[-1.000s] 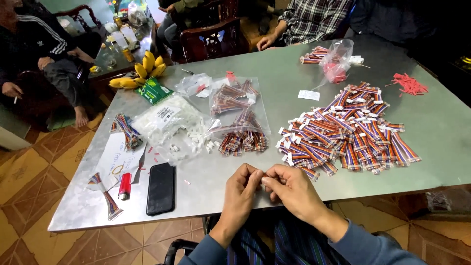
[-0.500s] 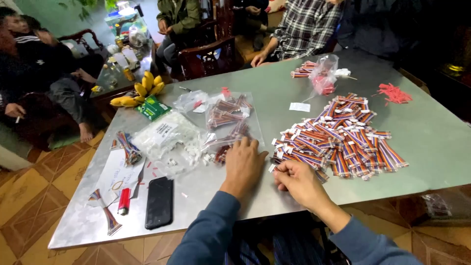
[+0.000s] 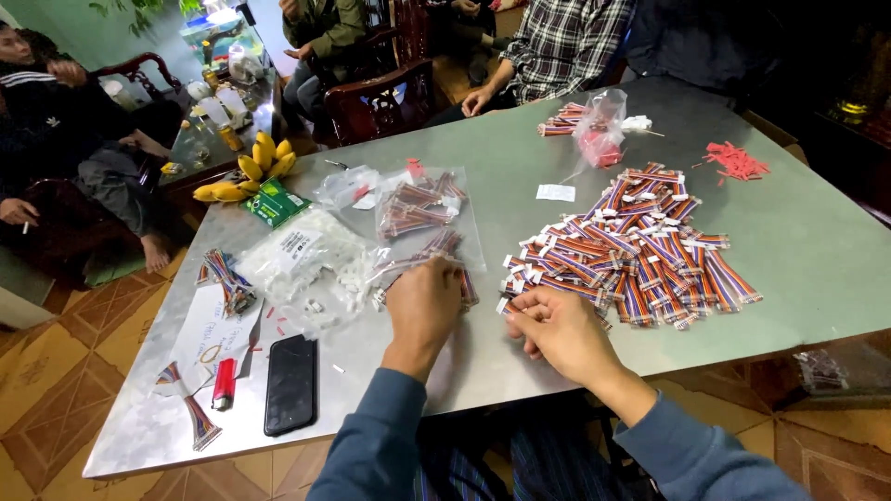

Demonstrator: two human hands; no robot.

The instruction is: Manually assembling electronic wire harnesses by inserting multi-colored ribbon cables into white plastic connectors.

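Head view: left hand (image 3: 424, 299) is lying open on a cable bag (image 3: 429, 263); right hand (image 3: 554, 330) is curling, pinching a cable (image 3: 520, 301) on the worktop (image 3: 817, 241).

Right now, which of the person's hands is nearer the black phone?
Left. The left hand is just right of the phone; the right hand lies farther right, beside the striped cable pile.

Table top (image 3: 817, 250): grey sheet metal, brushed, dull sheen with soft reflections. Clear plastic bags (image 3: 429, 215): thin glossy film, crinkled; one lies under the left hand (image 3: 423, 301). Ribbon cables (image 3: 640, 246): striped multicoloured plastic insulation, smooth, white plastic end connectors; the pile is touched by the right hand (image 3: 555, 325). Phone (image 3: 290, 383): black, glossy glass face. Lighter (image 3: 223, 384): red shiny plastic. Sleeves (image 3: 371, 445): blue matt cloth. Chair (image 3: 376, 97): dark polished wood. Floor (image 3: 46, 390): glazed brown tile.
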